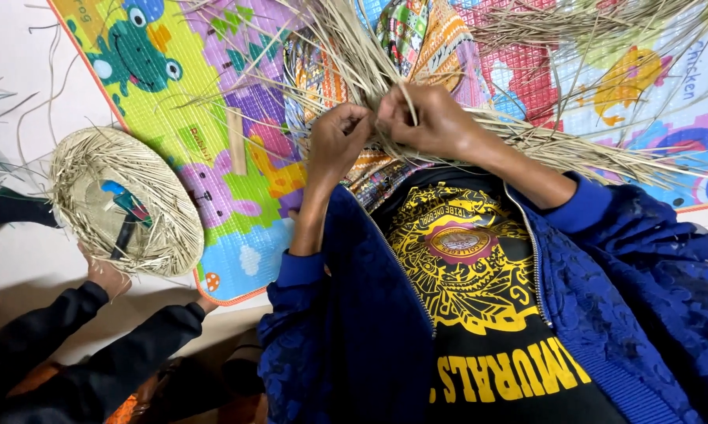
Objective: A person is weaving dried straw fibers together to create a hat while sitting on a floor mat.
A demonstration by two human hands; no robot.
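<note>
Play mat [212,102]: a large foam sheet on the floor, embossed, bright with cartoon animals, orange-edged.
Straw bundle [526,141]: long, dry, pale strips, flat and stiff, fanning loose across the mat and gathered tight at the person's hands above the lap.
Woven disc [126,200]: round, coarse straw plaiting with frayed ends, held to the left by another person in dark sleeves.
Right hand [432,122]: fingers curled closed, pinching strands of the bundle.
Left hand [338,137]: fingers folded narrow around strands, touching the right hand.
</note>
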